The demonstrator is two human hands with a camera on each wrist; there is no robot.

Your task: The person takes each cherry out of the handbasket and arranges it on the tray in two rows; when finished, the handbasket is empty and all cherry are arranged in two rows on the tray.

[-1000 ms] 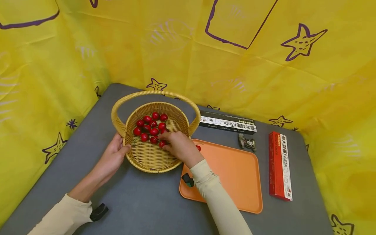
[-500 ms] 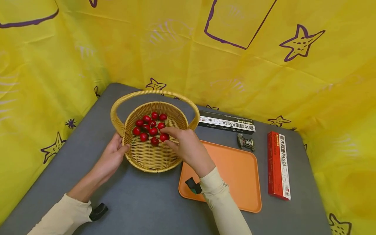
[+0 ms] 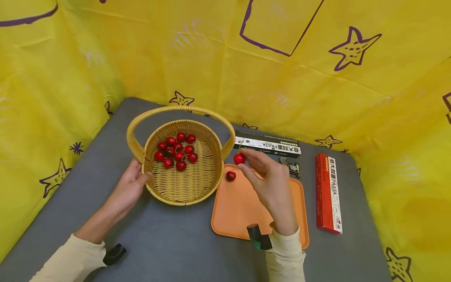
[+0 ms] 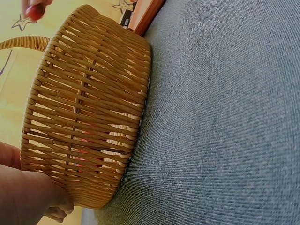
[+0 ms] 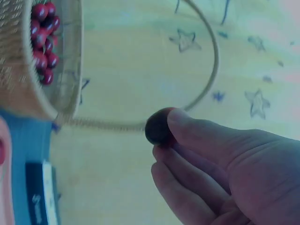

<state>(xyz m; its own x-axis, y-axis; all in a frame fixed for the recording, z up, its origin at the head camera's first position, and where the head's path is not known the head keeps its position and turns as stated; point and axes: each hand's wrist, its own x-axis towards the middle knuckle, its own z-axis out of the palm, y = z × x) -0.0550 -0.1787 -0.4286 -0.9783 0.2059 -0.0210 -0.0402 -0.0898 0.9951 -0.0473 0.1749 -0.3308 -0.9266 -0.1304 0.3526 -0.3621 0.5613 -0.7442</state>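
A round wicker basket [image 3: 183, 192] with an arched handle [image 3: 183, 109] stands on the grey table, several red cherries [image 3: 168, 162] gathered in its left and back part. My left hand [image 3: 128, 188] grips the basket's left rim, thumb over the edge; the left wrist view shows its fingers against the woven side. Between thumb and fingertips my right hand [image 3: 271, 184] pinches one cherry [image 3: 239, 158], stem upward, above the orange tray [image 3: 239, 211]. Another cherry [image 3: 230, 176] lies on the tray near its back left corner. In the right wrist view the pinched cherry [image 5: 158, 127] looks dark.
Behind the tray lies a black-and-white pasta box [image 3: 267, 145]. A small dark wrapped packet [image 3: 294, 168] sits at the tray's back right, partly behind my right hand. Further right is a red-and-white pasta box [image 3: 328, 194]. Yellow patterned cloth [image 3: 211, 58] encloses the table.
My right hand has lifted a cherry out of the basket and carried it right, over the tray. The left hand stays on the basket rim. The view has shifted slightly.
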